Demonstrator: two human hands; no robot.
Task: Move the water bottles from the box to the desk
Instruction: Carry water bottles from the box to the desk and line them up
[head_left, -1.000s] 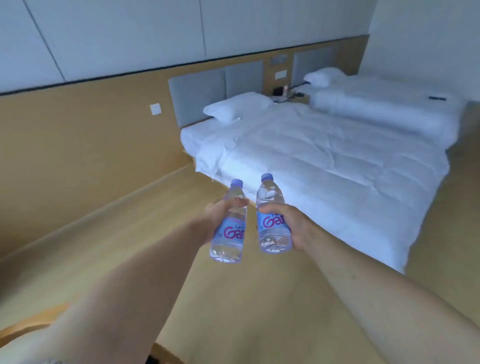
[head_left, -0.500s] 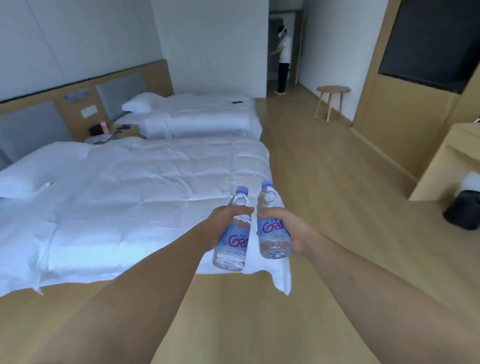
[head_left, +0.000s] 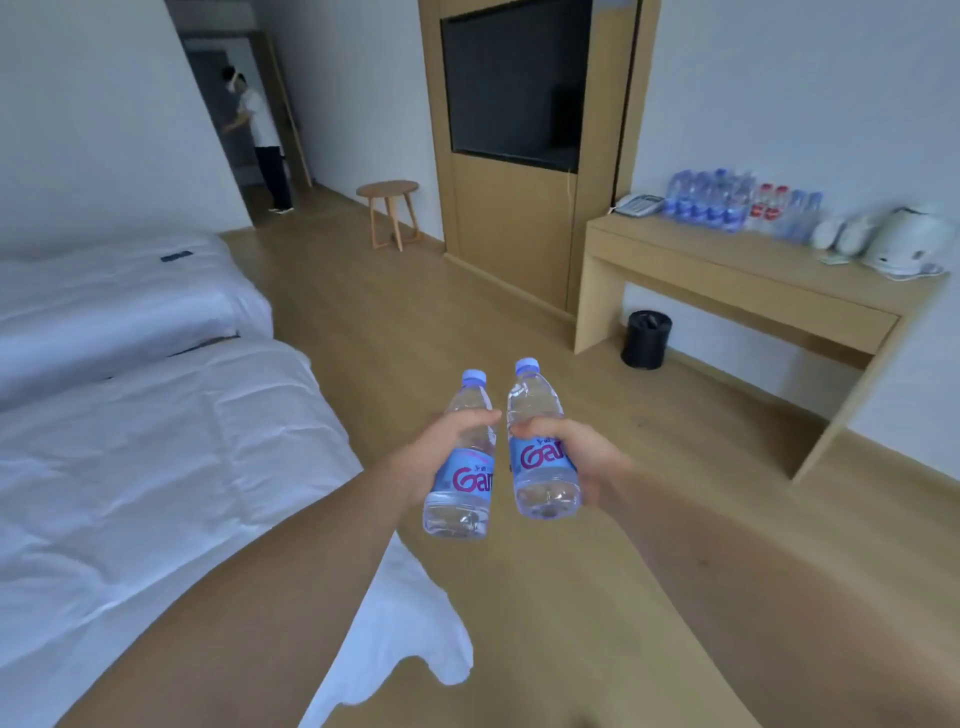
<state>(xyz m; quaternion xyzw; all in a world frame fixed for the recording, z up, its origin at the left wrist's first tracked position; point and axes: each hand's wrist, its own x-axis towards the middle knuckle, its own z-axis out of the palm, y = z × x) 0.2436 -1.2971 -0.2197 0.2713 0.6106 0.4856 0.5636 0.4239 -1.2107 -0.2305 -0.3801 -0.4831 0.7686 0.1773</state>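
Carrying two water bottles across the room, the person holds both arms forward at about the same height. The left hand (head_left: 441, 457) is wrapped round the left bottle (head_left: 460, 467) at its label, thumb across the front; the right hand (head_left: 576, 457) grasps the right bottle (head_left: 543, 447) in the same way. Both bottles are capped, roughly upright with a slight lean, just beside one another but not plainly touching, and both hang over the wooden floor (head_left: 519, 597), well apart from the table (head_left: 727, 265) at the far right wall. The box named in the task is not in view. Step in hand, as judged: transport toward the table. To do it well, each bottle should be kept upright in a firm grip at the label while the person passes the corner of the bed (head_left: 156, 493), then set down on bare wood at the near front edge. That is advisable because the back of the table already carries a row of bottles (head_left: 727, 205), which could be knocked over by a careless placement; a telephone (head_left: 638, 204) stands to their left and a white kettle (head_left: 906, 244) to their right. Containers: both carried bottles look full of clear water; a black waste bin (head_left: 645, 340) stands on the floor by the table leg, its contents not discernible. A second person (head_left: 260, 135) stands in the far doorway, clear of the path.
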